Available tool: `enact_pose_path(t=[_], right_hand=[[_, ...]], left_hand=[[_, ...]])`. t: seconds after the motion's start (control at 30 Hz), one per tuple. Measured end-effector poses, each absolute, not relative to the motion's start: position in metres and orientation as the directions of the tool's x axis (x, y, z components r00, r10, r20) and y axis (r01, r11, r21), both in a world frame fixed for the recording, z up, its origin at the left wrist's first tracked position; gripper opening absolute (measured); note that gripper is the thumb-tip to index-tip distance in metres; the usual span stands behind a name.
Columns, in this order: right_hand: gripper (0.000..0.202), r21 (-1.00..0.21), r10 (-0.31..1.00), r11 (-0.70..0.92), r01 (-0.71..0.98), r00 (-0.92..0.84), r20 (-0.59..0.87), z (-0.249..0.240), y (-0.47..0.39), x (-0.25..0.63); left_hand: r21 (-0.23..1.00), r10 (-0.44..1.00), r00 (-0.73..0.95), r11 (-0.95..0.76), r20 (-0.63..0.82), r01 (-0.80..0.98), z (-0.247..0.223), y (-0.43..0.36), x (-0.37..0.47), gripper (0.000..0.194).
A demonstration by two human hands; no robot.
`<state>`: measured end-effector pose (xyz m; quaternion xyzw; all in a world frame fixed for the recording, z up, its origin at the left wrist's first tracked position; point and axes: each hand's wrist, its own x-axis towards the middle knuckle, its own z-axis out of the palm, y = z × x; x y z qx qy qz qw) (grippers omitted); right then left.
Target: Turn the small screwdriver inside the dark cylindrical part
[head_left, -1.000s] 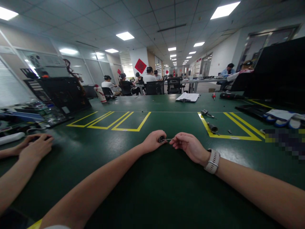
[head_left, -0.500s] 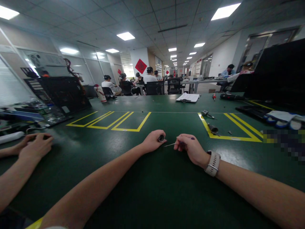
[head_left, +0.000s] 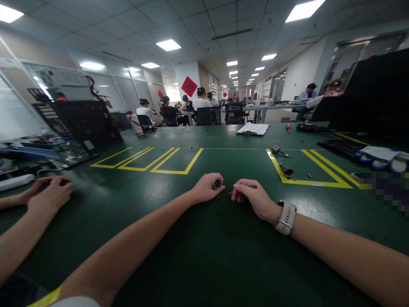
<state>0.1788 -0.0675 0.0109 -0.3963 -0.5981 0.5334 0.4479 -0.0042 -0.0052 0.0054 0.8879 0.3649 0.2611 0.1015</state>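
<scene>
My left hand is closed round a small cylindrical metal part, its round open end facing me. To the right, my right hand grips a thin screwdriver with a purple handle. Its slim shaft points left toward the metal part, with a small gap between them. Fingers cover most of the handle. A tiny speck shows just below my left fingertips, too small to name. Both hands are low over the green table.
Inside the yellow tape at right lie a metal sleeve, a metal piece with a thin stem and small bits. A clipboard, red-handled tool and gloves lie farther off. Another person's hands are at left.
My right hand has shifted slightly left, and less of the screwdriver's shaft shows clearly. My left hand keeps the metal part almost still. The whole view has shifted a little.
</scene>
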Motion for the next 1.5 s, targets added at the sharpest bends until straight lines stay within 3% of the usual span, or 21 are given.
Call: enact_pose_path(t=[0.3, 0.43, 0.53, 0.7, 0.83, 1.07, 1.27, 1.5], right_hand=[[0.025, -0.986, 0.942, 0.166, -0.001, -0.295, 0.159, 0.006, -0.065, 0.181], [0.032, -0.964, 0.947, 0.264, 0.037, -0.200, 0.252, 0.006, -0.067, 0.184], [0.035, -0.940, 0.937, 0.329, 0.090, -0.157, 0.313, 0.007, -0.068, 0.184], [0.032, -0.942, 0.934, 0.313, 0.125, -0.224, 0.280, 0.006, -0.068, 0.183], [0.034, -0.915, 0.916, 0.386, 0.115, -0.166, 0.366, 0.008, -0.070, 0.186], [0.014, -0.841, 0.843, 0.513, 0.173, -0.289, 0.454, 0.011, -0.077, 0.181], [0.011, -0.724, 0.786, 0.615, 0.313, -0.311, 0.534, 0.008, -0.078, 0.175], [0.014, -0.791, 0.821, 0.542, 0.283, -0.380, 0.427, 0.008, -0.075, 0.177]], left_hand=[[0.327, 0.670, 0.662, -0.742, 0.336, 0.585, 0.008, -0.011, -0.003, 0.005], [0.312, 0.667, 0.673, -0.745, 0.319, 0.590, 0.009, -0.012, -0.002, 0.005], [0.305, 0.668, 0.669, -0.744, 0.325, 0.595, 0.008, -0.011, -0.003, 0.005], [0.331, 0.676, 0.653, -0.737, 0.342, 0.590, 0.006, -0.008, -0.003, 0.006], [0.330, 0.695, 0.632, -0.719, 0.341, 0.612, 0.007, -0.007, -0.003, 0.009], [0.325, 0.737, 0.597, -0.676, 0.317, 0.661, 0.007, -0.007, -0.001, 0.014], [0.268, 0.715, 0.620, -0.698, 0.323, 0.665, 0.007, -0.007, -0.001, 0.011], [0.256, 0.714, 0.620, -0.697, 0.325, 0.670, 0.008, -0.009, -0.001, 0.014]])
